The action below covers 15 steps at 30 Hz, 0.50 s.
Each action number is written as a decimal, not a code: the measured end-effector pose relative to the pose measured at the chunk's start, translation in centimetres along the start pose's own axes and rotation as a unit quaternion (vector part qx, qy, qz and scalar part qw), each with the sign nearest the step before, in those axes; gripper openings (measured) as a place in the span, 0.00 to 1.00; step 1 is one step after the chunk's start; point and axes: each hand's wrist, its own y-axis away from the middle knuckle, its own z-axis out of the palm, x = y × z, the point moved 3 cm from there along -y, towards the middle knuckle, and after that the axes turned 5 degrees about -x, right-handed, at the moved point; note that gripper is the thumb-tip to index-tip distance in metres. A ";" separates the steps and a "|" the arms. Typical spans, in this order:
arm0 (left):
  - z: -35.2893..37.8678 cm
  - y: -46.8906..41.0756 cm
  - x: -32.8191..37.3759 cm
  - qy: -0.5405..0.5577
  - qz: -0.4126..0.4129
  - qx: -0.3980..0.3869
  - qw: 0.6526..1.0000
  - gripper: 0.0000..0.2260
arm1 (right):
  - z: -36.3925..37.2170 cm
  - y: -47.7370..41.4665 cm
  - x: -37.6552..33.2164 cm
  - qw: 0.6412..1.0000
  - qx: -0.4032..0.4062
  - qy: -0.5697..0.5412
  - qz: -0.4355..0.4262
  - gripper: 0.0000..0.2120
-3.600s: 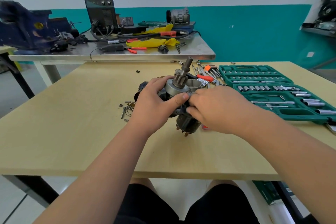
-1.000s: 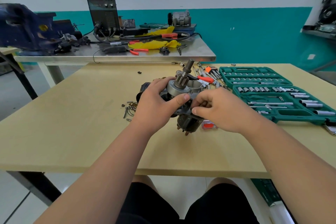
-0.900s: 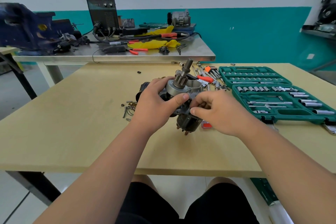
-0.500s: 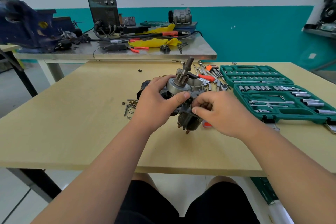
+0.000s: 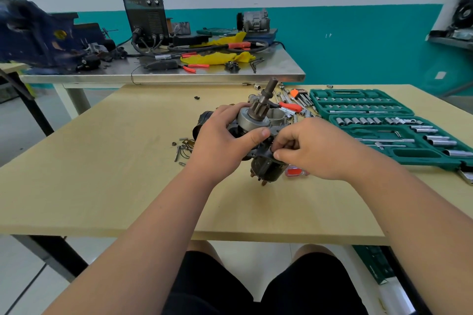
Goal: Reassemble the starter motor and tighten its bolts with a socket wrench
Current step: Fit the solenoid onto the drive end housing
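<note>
Starter motor (image 5: pixel 267 170) upright on the table (image 5: pixel 115 174), midway between near and far edges; your left hand (image 5: pixel 220 144) clasps its housing (image 5: pixel 252 121), right hand (image 5: pixel 316 148) pinches its dark flange (image 5: pixel 259 153); judged heavy, rigid, greasy, so hold the housing, not the pinion shaft (image 5: pixel 267 93).

The surface (image 5: pixel 115 161) is coloured pale yellow, the socket case (image 5: pixel 409 155) dark green. The starter motor (image 5: pixel 252 119) is coloured grey and black.
</note>
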 end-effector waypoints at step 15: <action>-0.1 -0.1 -0.3 -0.004 0.008 -0.001 1.000 0.18 | 0.0 -0.1 -0.8 0.994 0.007 0.111 -0.009 0.07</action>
